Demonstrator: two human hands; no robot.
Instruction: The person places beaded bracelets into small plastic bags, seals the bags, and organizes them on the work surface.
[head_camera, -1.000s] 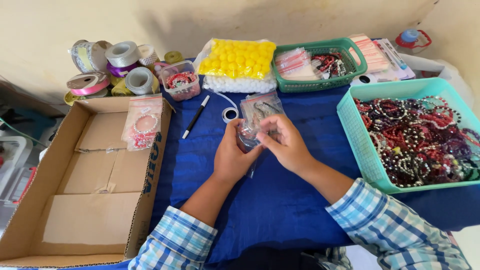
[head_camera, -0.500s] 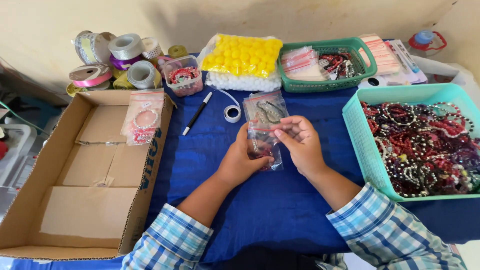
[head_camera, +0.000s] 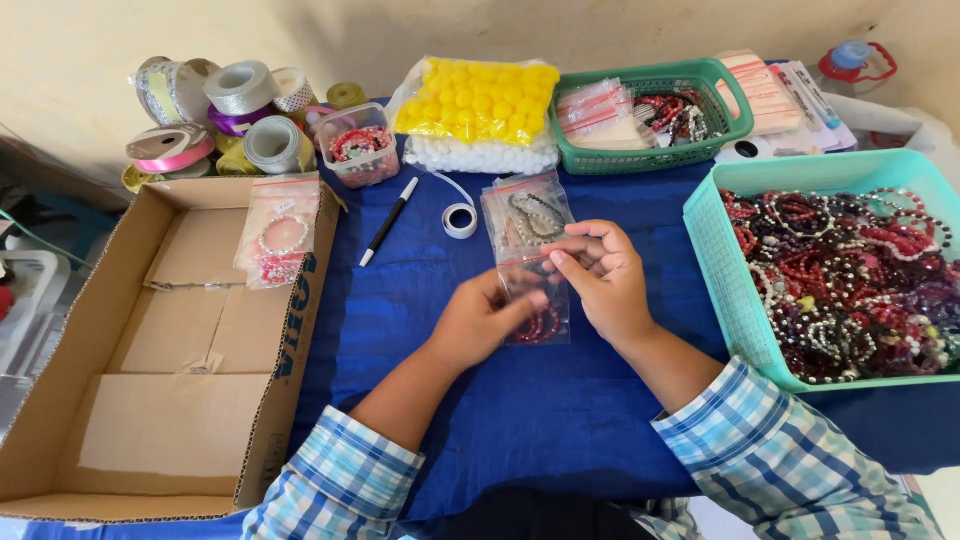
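Observation:
A small clear zip bag (head_camera: 535, 300) with a red seal strip and a red bead bracelet inside lies on the blue cloth (head_camera: 400, 300). My left hand (head_camera: 480, 320) presses its lower left side, thumb on the plastic. My right hand (head_camera: 600, 280) pinches the top edge at the seal. Just beyond the bag lies a small stack of filled clear bags (head_camera: 525, 215) with dark bracelets.
An open cardboard box (head_camera: 170, 350) stands at the left, bagged bracelets (head_camera: 278, 235) draped on its rim. A turquoise basket (head_camera: 715, 270) of beaded bracelets is at the right. Ribbon rolls (head_camera: 220, 115), a black pen (head_camera: 390, 220), a tape roll (head_camera: 460, 220), yellow pom-poms (head_camera: 480, 100) and a green basket (head_camera: 650, 160) line the back.
The bag has come down from between my raised hands onto the cloth. My right fingers have moved along its top edge and my left hand has flattened onto its side.

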